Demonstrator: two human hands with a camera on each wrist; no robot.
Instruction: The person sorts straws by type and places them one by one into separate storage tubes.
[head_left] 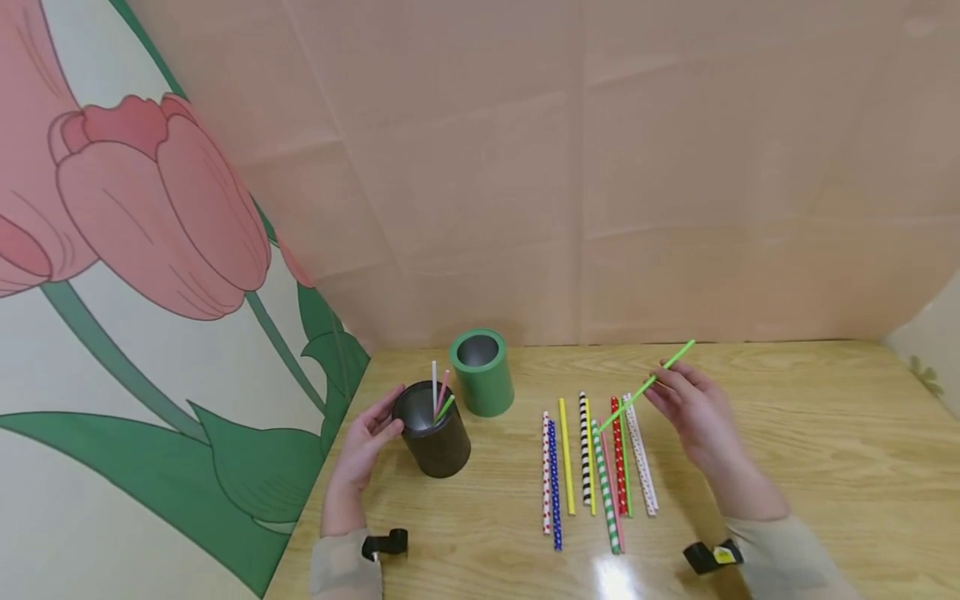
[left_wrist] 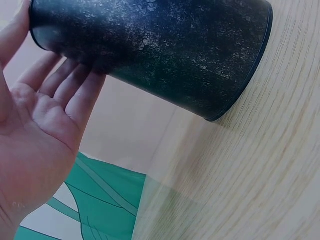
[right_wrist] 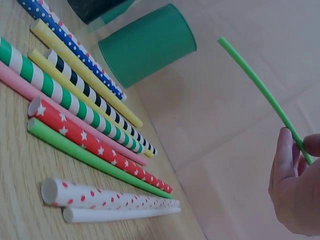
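My left hand [head_left: 365,442] grips the black cup [head_left: 442,454] near its rim, thumb on one side and fingers on the other. Its dark, mottled wall [left_wrist: 165,55] fills the top of the left wrist view. A white, a pink and a green straw lean inside it. Between thumb and fingers, my right hand [head_left: 693,412] pinches a thin light green straw [head_left: 667,364], slanted above the table. Below its lower end lies a row of straws, among them a green-and-white striped straw [head_left: 606,492] and a red straw with white stars [right_wrist: 82,135].
Behind the black cup, a green cup [head_left: 489,387] stands upright. Left in the row are a blue dotted straw [head_left: 555,492] and a yellow straw [head_left: 566,458]. A wall with painted tulips [head_left: 150,208] borders the left, and a pinkish covering [head_left: 525,167] rises behind the wooden table [head_left: 825,433].
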